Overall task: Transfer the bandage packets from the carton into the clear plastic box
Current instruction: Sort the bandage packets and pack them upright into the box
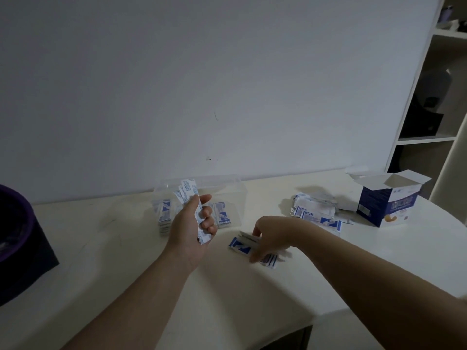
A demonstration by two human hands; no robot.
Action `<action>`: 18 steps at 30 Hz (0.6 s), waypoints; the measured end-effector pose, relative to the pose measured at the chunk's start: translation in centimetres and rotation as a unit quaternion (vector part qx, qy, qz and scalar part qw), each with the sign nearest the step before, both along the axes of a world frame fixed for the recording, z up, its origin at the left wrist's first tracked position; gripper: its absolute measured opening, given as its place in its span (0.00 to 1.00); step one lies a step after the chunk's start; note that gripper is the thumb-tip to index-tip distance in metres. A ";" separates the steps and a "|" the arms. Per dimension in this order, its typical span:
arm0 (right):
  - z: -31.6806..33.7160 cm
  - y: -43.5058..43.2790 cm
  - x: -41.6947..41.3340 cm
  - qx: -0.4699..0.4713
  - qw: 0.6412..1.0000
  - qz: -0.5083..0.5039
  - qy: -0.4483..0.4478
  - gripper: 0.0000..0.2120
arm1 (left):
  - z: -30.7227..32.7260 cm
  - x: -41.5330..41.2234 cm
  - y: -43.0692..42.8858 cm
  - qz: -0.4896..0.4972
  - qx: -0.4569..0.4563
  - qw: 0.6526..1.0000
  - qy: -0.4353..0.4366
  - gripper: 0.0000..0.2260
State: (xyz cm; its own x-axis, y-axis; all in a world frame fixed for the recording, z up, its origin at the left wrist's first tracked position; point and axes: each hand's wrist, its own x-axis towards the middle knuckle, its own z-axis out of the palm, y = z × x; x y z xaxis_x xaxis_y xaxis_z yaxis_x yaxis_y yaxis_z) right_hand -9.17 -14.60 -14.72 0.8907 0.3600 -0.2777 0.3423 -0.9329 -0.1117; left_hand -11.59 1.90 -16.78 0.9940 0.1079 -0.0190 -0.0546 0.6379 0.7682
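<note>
Centre frame, the left hand has its grip curled round a bundle of packets, held upright before the box, which has stacks standing inside. Lower right of it, the right hand pinches a heap of packets lying on the tabletop. A looser pile lies at mid right, beside the open carton.
</note>
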 end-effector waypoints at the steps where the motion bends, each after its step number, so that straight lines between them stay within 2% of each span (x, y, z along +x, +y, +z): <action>1: 0.1 0.1 0.0 -0.003 1.000 0.003 0.003 0.27 | 0.0 0.0 0.0 0.001 0.001 1.000 -0.001 0.12; 3: -0.1 0.1 -0.3 0.011 1.000 0.002 0.005 0.25 | 0.1 -0.1 -0.1 -0.002 0.004 1.000 -0.002 0.12; 6: -1.3 0.4 -1.1 0.059 0.998 -0.016 -0.007 0.28 | 0.0 -0.1 -0.2 -0.005 0.004 1.000 -0.003 0.12; 10: -4.3 1.5 -3.2 0.056 0.986 0.012 -0.157 0.25 | 0.1 -0.2 -0.4 -0.010 0.002 1.000 -0.001 0.12; 12: -4.5 1.5 -3.4 0.083 0.978 0.016 -0.188 0.26 | 0.2 -0.2 -0.3 -0.010 -0.001 1.000 -0.003 0.12; 15: -3.3 -1.4 -1.2 0.165 0.960 -0.068 -0.215 0.23 | 0.3 -0.1 -0.3 -0.012 -0.002 1.000 -0.003 0.12; 18: -2.5 -7.1 1.3 0.119 0.955 -0.147 -0.230 0.14 | 0.2 0.0 -0.2 -0.016 0.000 1.000 0.001 0.12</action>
State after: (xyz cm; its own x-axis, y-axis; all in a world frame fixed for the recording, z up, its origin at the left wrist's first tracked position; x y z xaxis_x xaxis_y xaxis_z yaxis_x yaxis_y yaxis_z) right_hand -7.89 -21.71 -17.27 0.9709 0.0808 0.2253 0.1341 -0.9632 -0.2327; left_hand -11.60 1.70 -16.63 0.9968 0.0765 -0.0213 -0.0326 0.6392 0.7684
